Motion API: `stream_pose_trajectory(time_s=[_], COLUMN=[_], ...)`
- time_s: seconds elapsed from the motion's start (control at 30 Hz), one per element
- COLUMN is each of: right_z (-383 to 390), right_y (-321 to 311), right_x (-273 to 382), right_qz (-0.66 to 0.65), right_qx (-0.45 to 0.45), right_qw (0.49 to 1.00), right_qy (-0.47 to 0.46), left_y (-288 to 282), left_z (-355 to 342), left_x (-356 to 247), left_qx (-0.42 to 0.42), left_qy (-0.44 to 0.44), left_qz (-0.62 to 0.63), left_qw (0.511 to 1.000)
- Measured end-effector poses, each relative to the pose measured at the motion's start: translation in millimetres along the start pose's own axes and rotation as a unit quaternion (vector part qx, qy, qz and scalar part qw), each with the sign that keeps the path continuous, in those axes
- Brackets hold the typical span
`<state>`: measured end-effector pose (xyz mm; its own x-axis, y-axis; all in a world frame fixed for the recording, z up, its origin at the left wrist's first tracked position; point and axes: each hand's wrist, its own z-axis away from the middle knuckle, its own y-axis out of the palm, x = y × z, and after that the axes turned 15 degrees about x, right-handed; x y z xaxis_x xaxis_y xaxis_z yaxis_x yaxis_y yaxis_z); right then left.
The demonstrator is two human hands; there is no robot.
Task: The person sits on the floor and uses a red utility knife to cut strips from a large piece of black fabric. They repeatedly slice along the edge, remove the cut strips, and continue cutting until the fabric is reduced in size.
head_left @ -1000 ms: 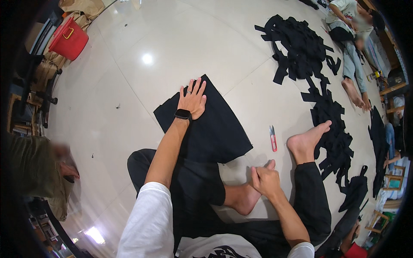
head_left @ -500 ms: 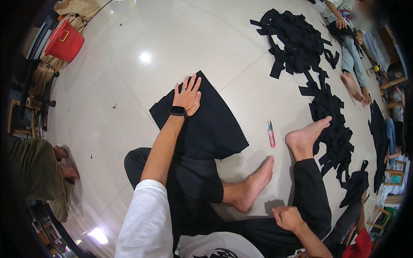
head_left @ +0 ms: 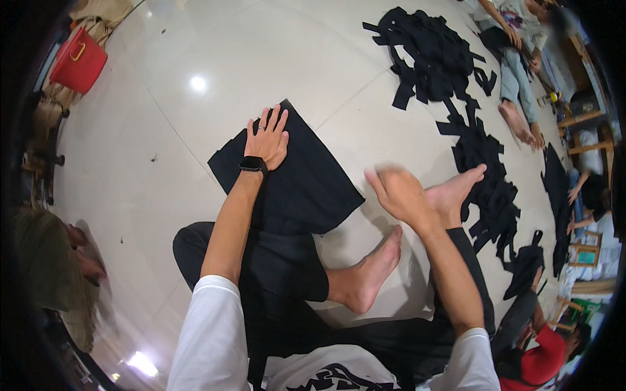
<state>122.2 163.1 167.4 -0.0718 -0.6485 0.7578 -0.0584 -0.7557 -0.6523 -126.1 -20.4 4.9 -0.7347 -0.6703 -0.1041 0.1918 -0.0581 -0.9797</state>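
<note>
Black cloth panel [head_left: 306, 179] lies flat on the floor [head_left: 176, 215], directly under the fingers of the left hand [head_left: 266, 140]. Those fingers are spread and extended, pressed flat near the panel's far edge and gripping nothing; a ring and a dark watch [head_left: 252, 163] are on this side. Long axis of the panel appears to run from the far edge under the fingertips back toward the body and to the right, so most of the cloth lies behind and right of the left fingers. Its near edge meets the dark trousers [head_left: 283, 260]; overlap there cannot be told. Left hand is the nearer, in contact; right hand [head_left: 401, 192] is off the cloth, just beyond its right corner, which lies left of and slightly nearer the body than the right fingers. Right fingers are blurred and look partly curled; whether they hold anything cannot be told. Bare right foot [head_left: 460, 189] is just beside the right hand. Farther right of the fingers: a trail of black fabric pieces [head_left: 433, 58]. Well left of the left fingers: a red bucket [head_left: 81, 62] and a co-worker in olive [head_left: 42, 260].
</note>
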Motion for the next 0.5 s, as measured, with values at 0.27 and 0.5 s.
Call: stream_pose_trajectory(time_s=[0.27, 0.5], right_z=[29, 59], right_y=[37, 60], right_x=[-7, -27], right_qz=[-0.123, 0.199], right_qx=[0.118, 0.093], right_qw=[0.985, 0.970], right_qy=[0.020, 0.103], left_y=[1, 0], left_z=[0, -1], left_x=[0, 0], left_qx=[-0.001, 0.002], left_qy=[-0.013, -0.011], left_qz=[0.008, 0.018], left_qw=[1.000, 1.000])
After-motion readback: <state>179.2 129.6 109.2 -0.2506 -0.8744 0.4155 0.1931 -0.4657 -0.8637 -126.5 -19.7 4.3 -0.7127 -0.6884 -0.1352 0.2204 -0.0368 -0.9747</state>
